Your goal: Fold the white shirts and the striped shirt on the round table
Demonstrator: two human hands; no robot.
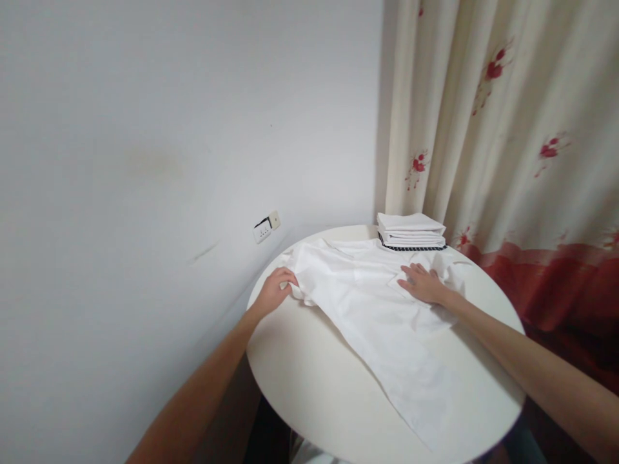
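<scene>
A white shirt lies spread across a round white table, its lower part running toward the near right edge. My left hand is closed on the shirt's left sleeve near the table's left rim. My right hand lies flat on the shirt's upper right part, fingers stretched out and pressing the cloth down.
A stack of folded white garments, the lowest with a dark dotted trim, sits at the table's far edge. A cream curtain with red flowers hangs behind on the right. A grey wall with a socket stands close on the left.
</scene>
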